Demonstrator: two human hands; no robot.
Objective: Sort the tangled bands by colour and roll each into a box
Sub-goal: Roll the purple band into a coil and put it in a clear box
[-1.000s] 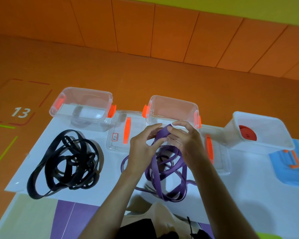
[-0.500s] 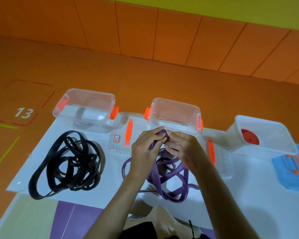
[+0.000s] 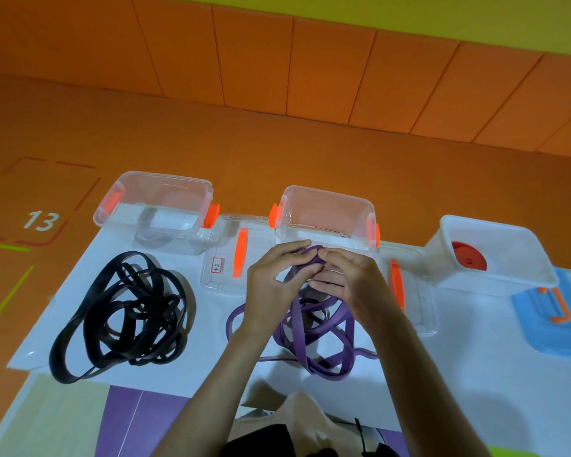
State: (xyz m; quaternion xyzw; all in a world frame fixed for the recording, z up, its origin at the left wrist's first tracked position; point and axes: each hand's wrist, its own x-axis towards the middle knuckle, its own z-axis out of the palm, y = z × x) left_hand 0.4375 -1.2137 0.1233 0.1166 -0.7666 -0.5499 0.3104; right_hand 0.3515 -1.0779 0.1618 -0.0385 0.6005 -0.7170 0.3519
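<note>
Seen from the head camera, two bare forearms reach forward and the left hand [image 3: 271,280] and right hand [image 3: 353,282] meet, fingers curled, both pinching the top of a flat purple band [image 3: 296,324]. Its rubbery loops trail in a tangle onto the white sheet [image 3: 211,364]. An open clear plastic box [image 3: 327,209] with orange clips stands just behind the hands, a tangled black band [image 3: 145,311] lies well to the left, and a white box [image 3: 508,265] on the right holds a red roll [image 3: 468,260].
</note>
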